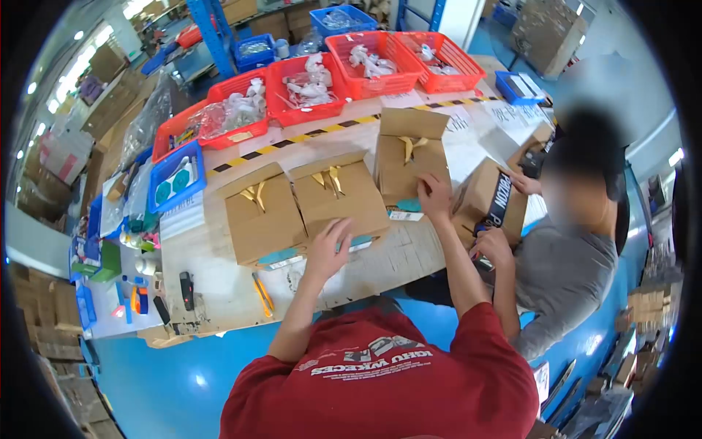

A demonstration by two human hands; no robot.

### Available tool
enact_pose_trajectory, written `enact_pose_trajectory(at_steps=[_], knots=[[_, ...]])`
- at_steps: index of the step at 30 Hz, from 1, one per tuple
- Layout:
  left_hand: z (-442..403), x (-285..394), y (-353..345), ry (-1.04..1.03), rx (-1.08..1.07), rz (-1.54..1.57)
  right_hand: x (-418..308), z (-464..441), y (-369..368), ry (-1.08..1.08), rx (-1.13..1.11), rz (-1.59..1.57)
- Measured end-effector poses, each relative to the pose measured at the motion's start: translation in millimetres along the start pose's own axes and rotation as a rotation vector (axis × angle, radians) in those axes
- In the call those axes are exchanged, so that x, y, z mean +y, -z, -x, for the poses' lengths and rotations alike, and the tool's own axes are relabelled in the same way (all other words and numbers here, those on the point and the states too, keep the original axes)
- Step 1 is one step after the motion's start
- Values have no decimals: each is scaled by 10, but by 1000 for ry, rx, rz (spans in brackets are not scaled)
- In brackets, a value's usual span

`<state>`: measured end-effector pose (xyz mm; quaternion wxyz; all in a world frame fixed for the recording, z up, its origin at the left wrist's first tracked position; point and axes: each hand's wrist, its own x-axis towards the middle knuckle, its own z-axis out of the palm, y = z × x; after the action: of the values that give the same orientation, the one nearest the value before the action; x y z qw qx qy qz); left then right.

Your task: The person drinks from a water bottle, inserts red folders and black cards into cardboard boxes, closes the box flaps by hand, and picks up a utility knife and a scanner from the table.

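Three brown cardboard boxes stand in a row on the table, each with its back flap raised and gold V-shaped pieces on top. My left hand (329, 251) rests with fingers extended on the front edge of the middle box (351, 203). On the front part of the right box (398, 174) lies my right hand (436, 196), its fingers spread and slightly bent, near a teal strip and a white label. The left box (265, 221) is untouched, with a teal strip along its lower front. Neither hand grips anything visible.
Red baskets (303, 113) of wrapped items line the table's back behind black-yellow tape (322, 132). An orange cutter (263, 294) and a black device (187, 290) lie at front left. At right, a co-worker (574, 271) holds a box (482, 197) and a tape dispenser.
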<state>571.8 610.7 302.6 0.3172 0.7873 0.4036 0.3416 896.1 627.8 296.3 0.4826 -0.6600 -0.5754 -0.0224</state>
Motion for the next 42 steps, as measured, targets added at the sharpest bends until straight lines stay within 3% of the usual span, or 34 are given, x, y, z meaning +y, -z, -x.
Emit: enact_pose_trajectory(at_steps=[5, 9, 11, 14, 17, 19, 25, 29, 32, 35, 39, 41, 42], knots=[[220, -34, 100, 3, 7, 20, 110, 173, -123, -89, -238, -165], [338, 95, 272, -58, 25, -16, -21, 99, -48, 276, -80, 81], [283, 122, 273, -34, 18, 8, -251, 369, -100, -29, 33, -81], [407, 93, 365, 80, -13, 34, -961, 863, -97, -254, 103, -381], [341, 171, 449, 44, 1, 57, -985, 1226, -178, -2, -170, -223], [260, 237, 342, -9, 44, 99, -950, 1232, -35, -34, -152, -253], [291, 259, 129, -104, -116, 230, -916, 1350, 453, -150, -79, -64], [371, 267, -207, -244, -290, 345, -1142, 1822, 688, -333, 0, -83], [402, 550, -495, -313, -445, 406, -1336, 2111, 1043, -313, 60, 48], [422, 900, -737, -379, -581, 407, -1327, 2330, 1407, -457, 91, -17], [621, 1592, -1007, -289, -907, 502, -1215, 2540, 2140, -542, -15, -294], [739, 1766, -1289, -168, -1383, 602, -1109, 2731, 2561, -381, -154, -422], [831, 1939, -1474, -292, -1573, 668, -1043, 2901, 2817, -475, -327, -442]])
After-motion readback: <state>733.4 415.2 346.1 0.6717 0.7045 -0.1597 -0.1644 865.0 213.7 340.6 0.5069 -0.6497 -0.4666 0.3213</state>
